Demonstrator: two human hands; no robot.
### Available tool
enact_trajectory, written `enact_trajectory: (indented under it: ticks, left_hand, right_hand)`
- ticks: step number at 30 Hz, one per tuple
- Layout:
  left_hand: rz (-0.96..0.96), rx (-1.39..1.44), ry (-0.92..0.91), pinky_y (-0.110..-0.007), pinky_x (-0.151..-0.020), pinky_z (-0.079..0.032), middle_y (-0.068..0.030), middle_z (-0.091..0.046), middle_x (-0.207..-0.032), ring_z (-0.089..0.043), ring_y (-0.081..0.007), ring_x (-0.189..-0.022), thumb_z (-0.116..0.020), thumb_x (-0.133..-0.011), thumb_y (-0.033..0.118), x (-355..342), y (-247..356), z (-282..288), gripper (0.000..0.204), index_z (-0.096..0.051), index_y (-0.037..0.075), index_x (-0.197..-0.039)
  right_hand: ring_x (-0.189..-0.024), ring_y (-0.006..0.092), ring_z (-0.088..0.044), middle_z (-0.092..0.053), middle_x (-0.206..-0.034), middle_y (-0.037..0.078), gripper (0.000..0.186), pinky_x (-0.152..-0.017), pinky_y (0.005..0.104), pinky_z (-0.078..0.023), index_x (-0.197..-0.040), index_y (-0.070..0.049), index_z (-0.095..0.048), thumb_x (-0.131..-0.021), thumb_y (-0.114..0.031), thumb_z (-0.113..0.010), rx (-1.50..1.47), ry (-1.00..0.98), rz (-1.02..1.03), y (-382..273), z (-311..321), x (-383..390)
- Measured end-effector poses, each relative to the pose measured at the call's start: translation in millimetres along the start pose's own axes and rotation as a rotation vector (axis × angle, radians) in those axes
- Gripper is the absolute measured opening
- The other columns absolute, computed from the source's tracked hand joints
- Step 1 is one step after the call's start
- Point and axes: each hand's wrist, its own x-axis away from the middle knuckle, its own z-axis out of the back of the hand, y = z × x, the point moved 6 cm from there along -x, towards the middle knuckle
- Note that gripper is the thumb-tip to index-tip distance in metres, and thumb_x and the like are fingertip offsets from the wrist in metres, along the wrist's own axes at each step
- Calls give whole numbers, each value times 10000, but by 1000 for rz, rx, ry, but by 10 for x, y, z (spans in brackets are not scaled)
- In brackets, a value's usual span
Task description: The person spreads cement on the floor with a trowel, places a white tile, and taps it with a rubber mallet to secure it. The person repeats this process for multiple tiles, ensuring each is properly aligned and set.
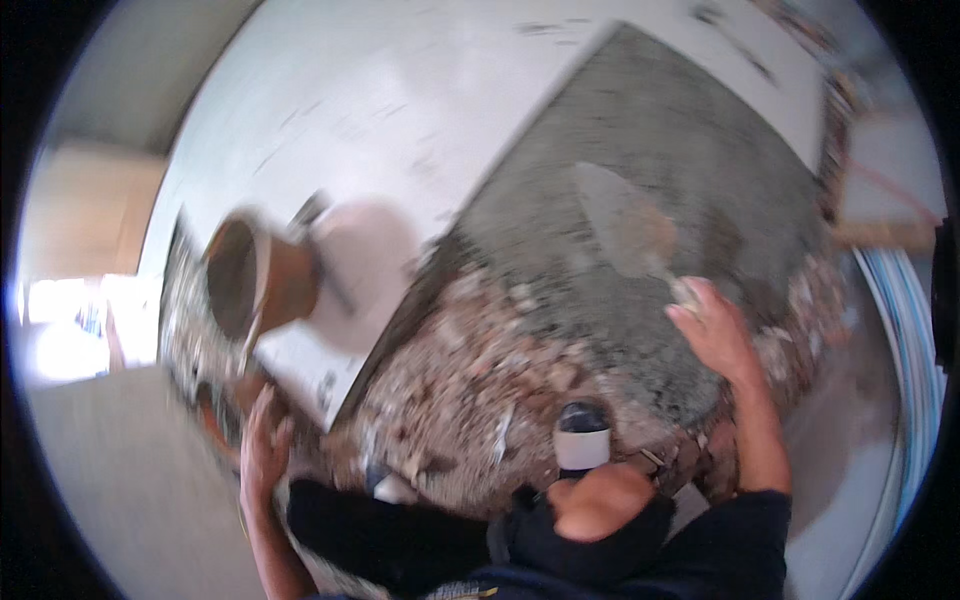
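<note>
- Your right hand (718, 335) grips the handle of a trowel (625, 225), fingers curled shut round it; the flat, pointed metal blade, smeared with grey, lies on the mortar bed ahead of your knuckles.
- That mortar bed (650, 150) is a broad, grey, gritty patch, roughly levelled and damp-looking, with a straight edge where it meets the white tiles (400, 90).
- The tiles are smooth and pale, marked with dark scuffs and a lighter smear.
- Nearer you, the mortar gives way to loose rubble (470, 380): broken bits of brick and stone, reddish and white, coarse and uneven.
- Your left hand (265, 445) rests low at the left edge of the rubble, fingers pointing up and loosely together; motion blur hides whether it holds anything.
- Just above it, a rust-brown round bucket (255, 275) tilts on its side on the tiles, its mouth facing left; the inside looks grey-coated, though blur hides the contents.
- Your shoe toe (582, 440), white-capped, sits on the rubble between your arms.
</note>
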Motion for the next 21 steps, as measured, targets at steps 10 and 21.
enact_trajectory:
  ticks: [10,21]
  left_hand:
    - [539,452,520,-387,-1041,-383,-181,-578,-1269,-538,-326,-1202,-596,-904,179,2116,-1490,-951,388,-554,18,-1254]
    - [1094,386,1273,-416,-1180,-24,-223,-70,-1574,-41,-326,-1467,-222,-999,517,3616,-2774,-2055,780,-87,-79,-1483]
  right_hand:
    - [-867,389,-630,-625,-938,200,393,-742,445,-499,-1181,-55,-574,-876,-298,-623,267,-557,886,-3747,-1314,291]
    - [-757,265,-676,-630,-805,113,211,-627,368,-544,-1017,-69,-605,-864,-214,-596,696,-531,1658,-6552,-4072,2307]
